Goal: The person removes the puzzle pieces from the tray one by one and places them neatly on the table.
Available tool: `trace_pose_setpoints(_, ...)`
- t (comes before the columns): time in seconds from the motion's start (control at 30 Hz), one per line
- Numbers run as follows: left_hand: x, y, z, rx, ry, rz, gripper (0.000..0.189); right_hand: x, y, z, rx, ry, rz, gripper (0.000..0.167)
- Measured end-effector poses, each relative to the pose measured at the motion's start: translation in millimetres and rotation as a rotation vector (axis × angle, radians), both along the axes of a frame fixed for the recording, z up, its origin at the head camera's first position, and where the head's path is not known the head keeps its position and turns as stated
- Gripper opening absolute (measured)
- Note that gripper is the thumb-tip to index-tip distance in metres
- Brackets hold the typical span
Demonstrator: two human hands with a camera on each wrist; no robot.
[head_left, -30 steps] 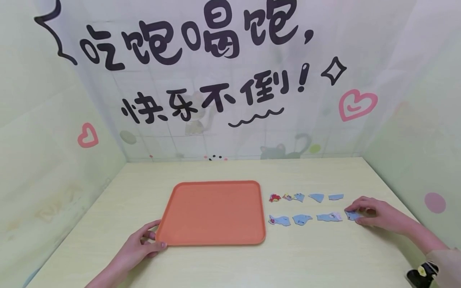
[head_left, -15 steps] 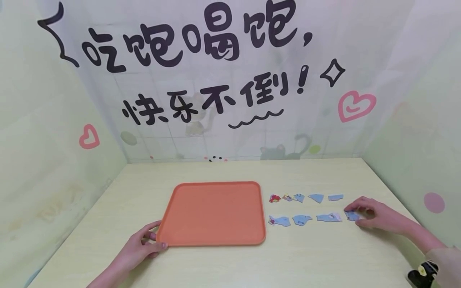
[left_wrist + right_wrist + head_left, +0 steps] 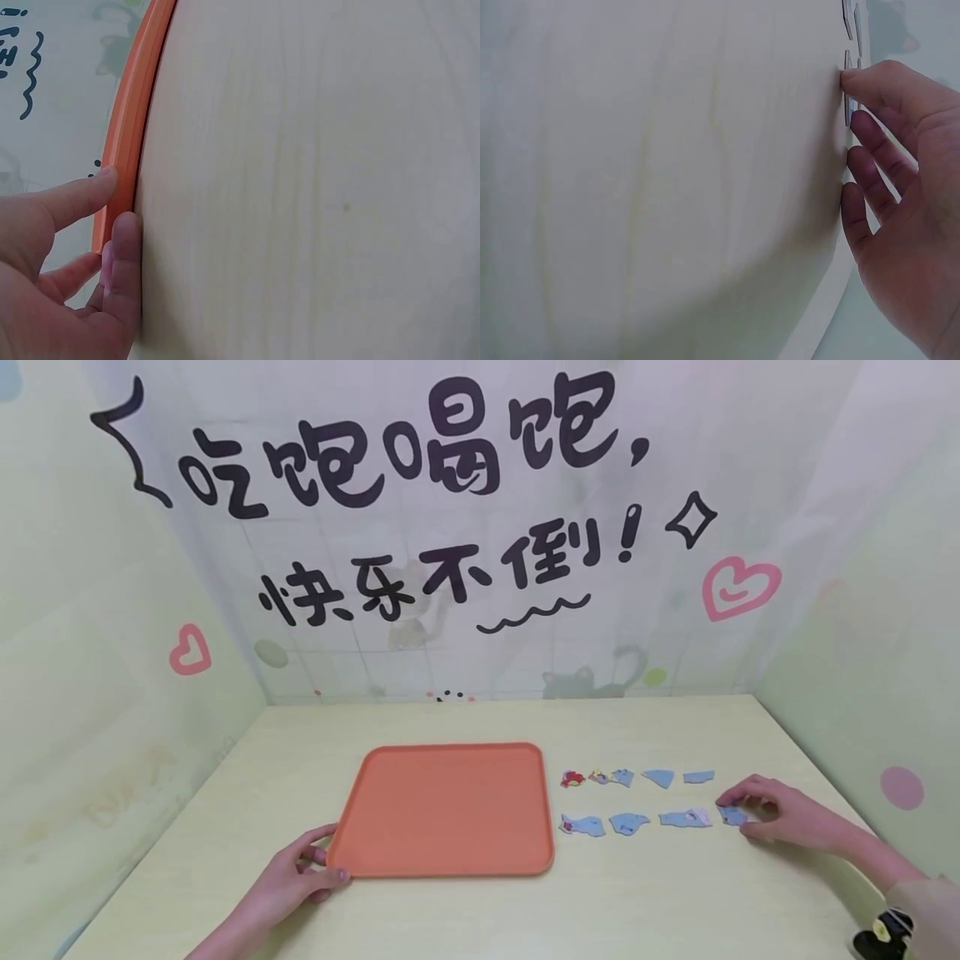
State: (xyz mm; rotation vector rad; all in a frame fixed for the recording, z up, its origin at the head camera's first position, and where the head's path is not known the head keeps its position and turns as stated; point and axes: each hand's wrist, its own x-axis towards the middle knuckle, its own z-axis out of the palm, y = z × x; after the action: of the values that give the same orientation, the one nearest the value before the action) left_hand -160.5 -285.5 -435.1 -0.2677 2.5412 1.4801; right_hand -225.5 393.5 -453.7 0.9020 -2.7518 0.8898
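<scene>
An orange tray (image 3: 442, 810) lies flat on the table, its near-left corner gripped by my left hand (image 3: 288, 877). In the left wrist view, fingers and thumb are set about the rim of the tray (image 3: 127, 135). At the right end of the front row of puzzle pieces, my right hand (image 3: 787, 814) holds a small blue puzzle piece (image 3: 731, 816) between thumb and forefinger, low at the table surface. The right wrist view shows that puzzle piece (image 3: 847, 94) edge-on by the thumb; the other fingers are bent loosely and touch nothing I can make out.
Several loose puzzle pieces lie in two rows right of the tray, among them a red one (image 3: 573, 778), a blue triangular one (image 3: 659, 777) and a long blue one (image 3: 685, 818). A printed cloth wall (image 3: 465, 652) stands behind the table.
The head view has tilted up a little, so everything sits slightly lower in it. Both hands, the tray and the puzzle pieces keep their places.
</scene>
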Motion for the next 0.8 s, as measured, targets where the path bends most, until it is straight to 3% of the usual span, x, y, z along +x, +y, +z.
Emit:
trace_pose_setpoints(0.37,-4.2,0.1,1.3,-0.006,-0.004,-0.011,0.083,0.4,-3,5.5,0.027,0.005,-0.017,0.035)
trace_pose_setpoints(0.6,-6.5,-9.2,5.8,0.001,-0.021,-0.091,0.083,-0.2,-8,11.2,0.057,0.034,0.002,0.038)
trace_pose_setpoints(0.73,-9.0,-14.9,14.7,-0.152,0.048,-0.121,0.078,-0.9,-15,19.3,0.105,0.114,-0.024,0.039)
trace_pose_setpoints(0.8,-11.9,-17.8,20.8,-0.268,0.146,-0.148,0.073,-0.7,-21,24.7,0.121,0.180,-0.042,0.040)
